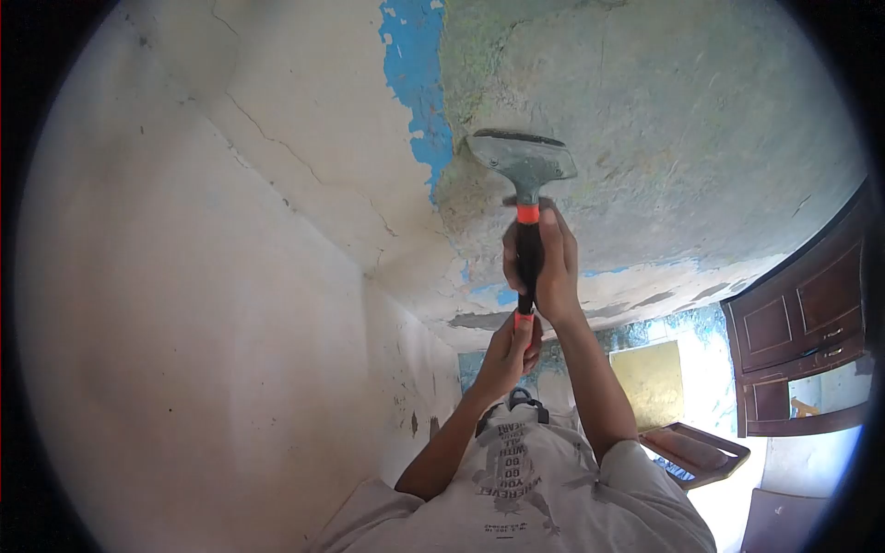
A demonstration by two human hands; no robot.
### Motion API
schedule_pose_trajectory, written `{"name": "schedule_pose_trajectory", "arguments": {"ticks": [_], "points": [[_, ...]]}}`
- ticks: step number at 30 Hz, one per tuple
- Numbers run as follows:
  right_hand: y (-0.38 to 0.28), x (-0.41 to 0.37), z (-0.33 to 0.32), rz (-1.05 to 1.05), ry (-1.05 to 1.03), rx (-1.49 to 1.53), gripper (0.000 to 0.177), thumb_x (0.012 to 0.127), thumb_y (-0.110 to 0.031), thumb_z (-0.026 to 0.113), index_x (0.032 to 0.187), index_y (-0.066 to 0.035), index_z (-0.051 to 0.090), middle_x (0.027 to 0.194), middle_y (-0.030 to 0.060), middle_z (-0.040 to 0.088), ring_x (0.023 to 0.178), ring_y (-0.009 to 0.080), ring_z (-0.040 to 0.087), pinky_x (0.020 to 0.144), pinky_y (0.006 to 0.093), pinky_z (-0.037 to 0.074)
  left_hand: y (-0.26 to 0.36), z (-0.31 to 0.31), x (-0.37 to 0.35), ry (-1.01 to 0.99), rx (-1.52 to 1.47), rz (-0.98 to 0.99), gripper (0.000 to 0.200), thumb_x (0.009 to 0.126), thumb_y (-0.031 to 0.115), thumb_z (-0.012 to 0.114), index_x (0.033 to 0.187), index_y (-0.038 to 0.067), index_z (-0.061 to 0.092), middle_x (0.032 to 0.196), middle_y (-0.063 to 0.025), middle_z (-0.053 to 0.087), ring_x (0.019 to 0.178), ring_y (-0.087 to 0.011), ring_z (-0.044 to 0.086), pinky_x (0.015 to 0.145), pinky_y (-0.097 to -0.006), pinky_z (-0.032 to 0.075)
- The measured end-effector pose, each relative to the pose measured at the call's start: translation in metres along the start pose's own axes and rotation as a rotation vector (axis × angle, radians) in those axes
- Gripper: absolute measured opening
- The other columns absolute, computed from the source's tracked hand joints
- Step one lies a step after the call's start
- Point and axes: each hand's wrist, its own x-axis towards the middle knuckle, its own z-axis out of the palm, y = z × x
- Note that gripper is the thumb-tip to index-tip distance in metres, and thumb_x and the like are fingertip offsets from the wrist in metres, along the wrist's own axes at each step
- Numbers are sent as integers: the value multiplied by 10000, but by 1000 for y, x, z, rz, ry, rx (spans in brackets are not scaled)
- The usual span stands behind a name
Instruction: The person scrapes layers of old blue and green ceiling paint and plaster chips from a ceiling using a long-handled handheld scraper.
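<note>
A scraper (521,158) with a wide grey head and a black-and-orange handle is raised to the peeling ceiling (645,120). Its blade lies at or very near a rough grey-green patch, just right of a strip of blue paint (419,83); contact is hard to tell. My right hand (551,263) is closed around the upper handle, close below the head. Lower down, my left hand (513,352) grips the handle's orange end. Some fingers of both hands are hidden behind the handle.
A pale stained wall (184,323) runs along the left and meets the cracked ceiling. Dark wooden cabinets (811,313) hang at the right. Below them are a wooden-framed piece (696,454) and a yellowish panel (648,382) beside bright light.
</note>
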Motion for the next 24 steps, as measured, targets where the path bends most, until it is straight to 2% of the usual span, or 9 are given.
{"name": "schedule_pose_trajectory", "arguments": {"ticks": [1, 2, 5, 6, 8, 11, 14, 24], "points": [[-2, 6, 9, -17, 31, -25, 420, 1063, -398, 435, 1098, 9, 534, 658, 44, 518, 405, 94, 449, 363, 249, 328, 2, 7, -3, 29, -56, -46, 567, 1049, 587, 337, 1061, 44, 500, 676, -3, 489, 549, -100, 496, 513, -266, 414], [-3, 10, 14, -35, 64, -51, 424, 1061, -397, 447, 1061, 14, 549, 634, 40, 512, 394, 93, 442, 356, 253, 322, 7, 19, -6, 111, -37, 30, 531, 1055, 570, 341, 904, 69, 436, 577, 31, 364, 434, -73, 381, 412, -245, 321], [14, 20, 7, 79, 19, -182, 453, 1052, -406, 480, 928, 19, 576, 524, 11, 455, 359, 89, 416, 339, 262, 303, -13, 17, -15, 211, -63, -18, 443, 1074, 486, 382, 929, 75, 461, 602, 32, 406, 462, -56, 390, 433, -249, 335], [18, 18, 16, 80, 82, -175, 488, 1043, -419, 497, 824, 10, 578, 451, -16, 400, 339, 88, 390, 337, 265, 301, -21, 15, -17, 223, -65, -5, 435, 1076, 473, 384, 926, 74, 465, 595, 29, 409, 455, -57, 393, 428, -252, 340], [22, 16, 21, 64, 74, -209, 495, 1040, -430, 496, 834, 12, 578, 455, -14, 405, 336, 88, 387, 334, 266, 299, -34, 12, -20, 254, -73, 19, 419, 1081, 448, 388, 919, 71, 474, 580, 25, 414, 441, -57, 397, 418, -256, 348], [19, 23, 18, 56, 40, -221, 519, 1037, -467, 489, 828, 0, 575, 451, -19, 401, 327, 81, 373, 323, 262, 288, -17, 17, -18, 294, 31, 56, 402, 1085, 411, 400, 919, 57, 493, 567, 26, 440, 432, -60, 422, 412, -252, 362], [13, 24, 22, 69, 55, -234, 526, 1040, -474, 481, 810, -9, 570, 449, -23, 399, 324, 76, 368, 318, 257, 285, -6, 27, -20, 334, 122, 67, 468, 1077, 482, 353, 883, 70, 461, 563, 24, 412, 427, -68, 393, 404, -255, 361], [16, 21, 22, 92, 63, -220, 532, 1041, -485, 471, 795, -23, 568, 452, -28, 399, 322, 71, 367, 317, 250, 287, -12, 23, -23, 399, 253, 102, 408, 1088, 403, 378, 889, 60, 475, 568, 26, 425, 429, -64, 402, 400, -255, 368]]}}
